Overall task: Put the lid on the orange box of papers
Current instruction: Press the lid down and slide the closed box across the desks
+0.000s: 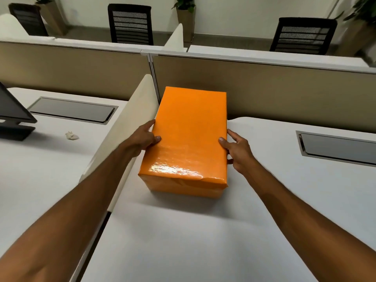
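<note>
An orange box stands on the white desk (183,241), its far end against the beige partition. A glossy orange lid (189,131) covers the box; only the box's lower front (183,189) shows beneath the lid's rim. The papers are hidden. My left hand (143,138) grips the lid's left edge, thumb on top. My right hand (237,148) grips the lid's right edge, thumb on top and fingers down the side.
A cream divider panel (130,123) rises just left of the box. A monitor (12,112) and a crumpled tissue (71,135) are on the left desk. A cable hatch (337,147) is set into the desk at right. Black chairs stand beyond the partition.
</note>
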Demonstrator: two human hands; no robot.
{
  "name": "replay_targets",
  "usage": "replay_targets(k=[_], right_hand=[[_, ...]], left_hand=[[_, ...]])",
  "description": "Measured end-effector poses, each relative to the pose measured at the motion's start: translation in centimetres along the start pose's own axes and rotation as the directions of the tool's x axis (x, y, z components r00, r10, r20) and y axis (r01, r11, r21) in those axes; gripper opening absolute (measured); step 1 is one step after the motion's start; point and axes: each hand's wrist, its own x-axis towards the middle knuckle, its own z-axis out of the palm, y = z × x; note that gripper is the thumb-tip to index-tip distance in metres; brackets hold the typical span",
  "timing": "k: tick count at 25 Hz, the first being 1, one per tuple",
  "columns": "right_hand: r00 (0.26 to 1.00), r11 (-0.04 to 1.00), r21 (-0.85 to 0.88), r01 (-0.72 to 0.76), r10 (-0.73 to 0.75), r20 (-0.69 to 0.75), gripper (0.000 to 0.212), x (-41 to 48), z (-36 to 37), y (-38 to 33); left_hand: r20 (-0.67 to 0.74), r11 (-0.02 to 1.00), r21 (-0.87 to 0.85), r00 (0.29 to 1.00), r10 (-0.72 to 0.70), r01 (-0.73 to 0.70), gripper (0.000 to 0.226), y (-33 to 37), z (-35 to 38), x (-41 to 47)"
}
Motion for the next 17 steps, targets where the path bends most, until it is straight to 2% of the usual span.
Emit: replay_targets(k=[8, 17], right_hand=[[1.000, 0.998, -0.064, 0.029, -0.029, -0.001, 0.062, 3.3, 2.9, -0.8], [0.997, 0.985, -0.153, 0.076, -0.080, -0.023, 0.064, 4.7, 4.1, -1.3]], left_hand=[[-0.008, 0.999, -0.042, 0.999, -0.031, 0.031, 0.074, 0.1, -2.2, 4.1], [-0.049, 0.999, -0.024, 0.998, 0.028, -0.029, 0.068, 0.2, -2.5, 5.3]])
